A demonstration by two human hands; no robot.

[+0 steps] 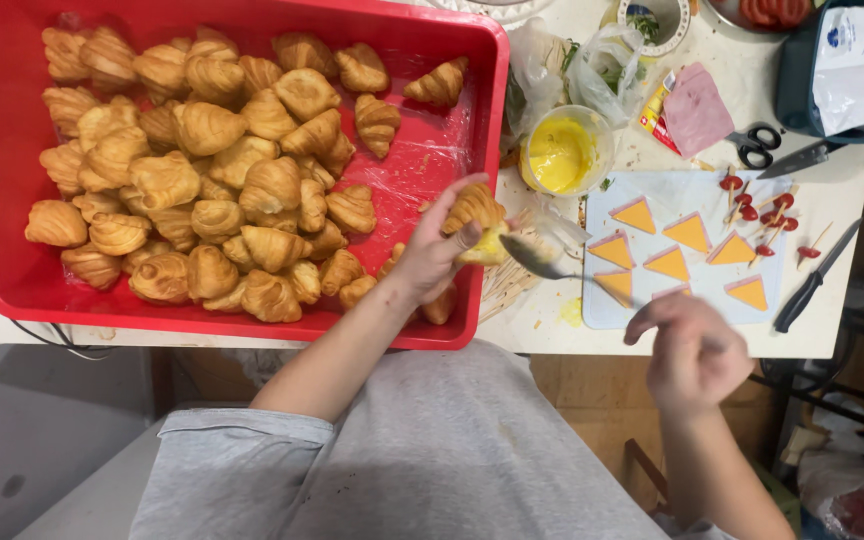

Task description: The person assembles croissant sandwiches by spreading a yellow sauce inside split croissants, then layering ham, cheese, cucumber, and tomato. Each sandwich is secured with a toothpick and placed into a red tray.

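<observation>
My left hand (430, 255) holds a small croissant (472, 208) split open, with yellow sauce on the cut side, over the right end of a red tray (2, 270). The tray is lined with plastic film and holds several golden croissants (207, 170). My right hand (694, 348), blurred, grips the handle of a metal spoon (535, 258). The spoon's bowl lies just right of the opened croissant. A clear cup of yellow sauce (562, 152) stands behind the spoon.
A pale cutting board (702, 190) carries several orange cheese triangles (687, 232) and cherry tomatoes on toothpicks (764, 213). Scissors (758, 145), a black-handled knife (817, 275), a ham pack (694, 108) and plastic bags (577, 65) lie around. Loose toothpicks (505, 285) sit by the tray.
</observation>
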